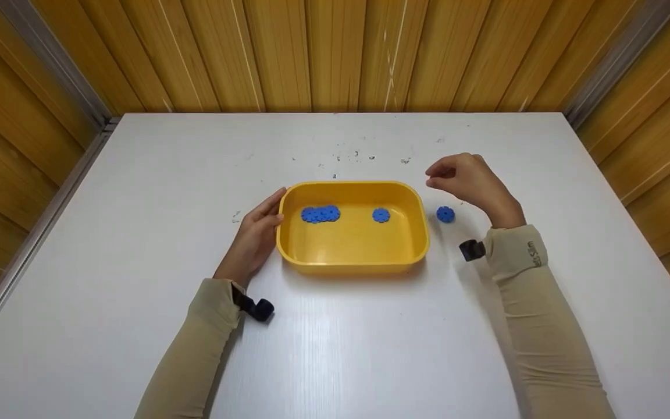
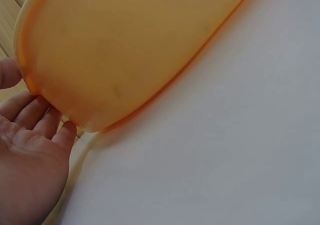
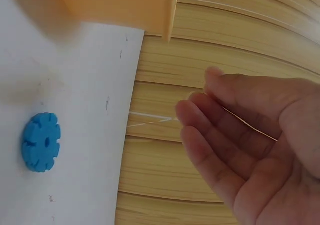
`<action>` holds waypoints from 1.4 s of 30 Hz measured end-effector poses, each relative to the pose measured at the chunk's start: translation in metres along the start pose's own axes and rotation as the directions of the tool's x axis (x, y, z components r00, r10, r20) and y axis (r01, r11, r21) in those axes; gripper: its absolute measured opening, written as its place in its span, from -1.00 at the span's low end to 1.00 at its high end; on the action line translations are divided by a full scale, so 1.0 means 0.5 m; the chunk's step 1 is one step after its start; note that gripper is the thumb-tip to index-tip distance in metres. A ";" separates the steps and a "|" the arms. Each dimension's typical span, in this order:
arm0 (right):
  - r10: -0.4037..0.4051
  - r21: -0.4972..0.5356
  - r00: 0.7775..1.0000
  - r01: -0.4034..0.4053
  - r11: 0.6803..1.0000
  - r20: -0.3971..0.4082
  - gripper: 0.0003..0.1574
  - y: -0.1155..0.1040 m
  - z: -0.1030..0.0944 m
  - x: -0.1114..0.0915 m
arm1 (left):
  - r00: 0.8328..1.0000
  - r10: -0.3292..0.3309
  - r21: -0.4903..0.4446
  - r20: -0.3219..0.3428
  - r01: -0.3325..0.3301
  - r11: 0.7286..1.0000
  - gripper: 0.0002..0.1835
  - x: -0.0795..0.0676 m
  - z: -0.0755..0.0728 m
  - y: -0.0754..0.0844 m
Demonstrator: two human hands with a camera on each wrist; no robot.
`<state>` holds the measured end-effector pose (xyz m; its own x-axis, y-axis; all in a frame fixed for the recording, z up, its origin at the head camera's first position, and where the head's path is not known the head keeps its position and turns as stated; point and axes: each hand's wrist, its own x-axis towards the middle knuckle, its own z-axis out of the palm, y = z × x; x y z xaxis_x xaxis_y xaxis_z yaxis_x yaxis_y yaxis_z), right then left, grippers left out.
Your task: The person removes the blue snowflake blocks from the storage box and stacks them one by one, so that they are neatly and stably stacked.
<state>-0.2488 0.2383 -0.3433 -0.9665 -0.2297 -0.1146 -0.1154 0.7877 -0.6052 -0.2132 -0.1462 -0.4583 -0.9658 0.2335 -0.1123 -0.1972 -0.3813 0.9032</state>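
My left hand [image 1: 258, 235] holds the left end of a yellow plastic tub [image 1: 352, 269]. In the left wrist view its thumb [image 2: 9, 73] is by the rim and the fingers lie against the tub's outside. Inside the tub, several overlapping blue notched discs [image 1: 320, 214] lie to the left, and a single blue disc [image 1: 381, 215] lies to the right. Another blue notched disc [image 1: 445, 215], with a hole in its middle, is on the table outside the tub's right end. Above and behind it hovers my right hand [image 1: 470, 181], fingers loosely bent with nothing between them.
The white table [image 1: 335, 349] has small dark scuff marks beyond the tub. Yellow wood-look panels [image 1: 335, 55] rise behind its far edge and at both sides. Each sleeved wrist carries a small black camera [image 1: 472, 250].
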 end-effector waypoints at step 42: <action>-0.208 -0.075 0.882 0.263 0.962 0.424 -0.58 -0.169 0.180 0.122 | 1.000 0.026 -0.002 0.006 -0.026 1.000 -0.31 0.003 -0.001 0.000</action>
<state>-0.2773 0.1064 -0.3698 -0.7309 -0.6087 -0.3087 -0.3824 0.7399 -0.5535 -0.2145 -0.1463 -0.4586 -0.9696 0.2291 -0.0859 -0.1721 -0.3891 0.9050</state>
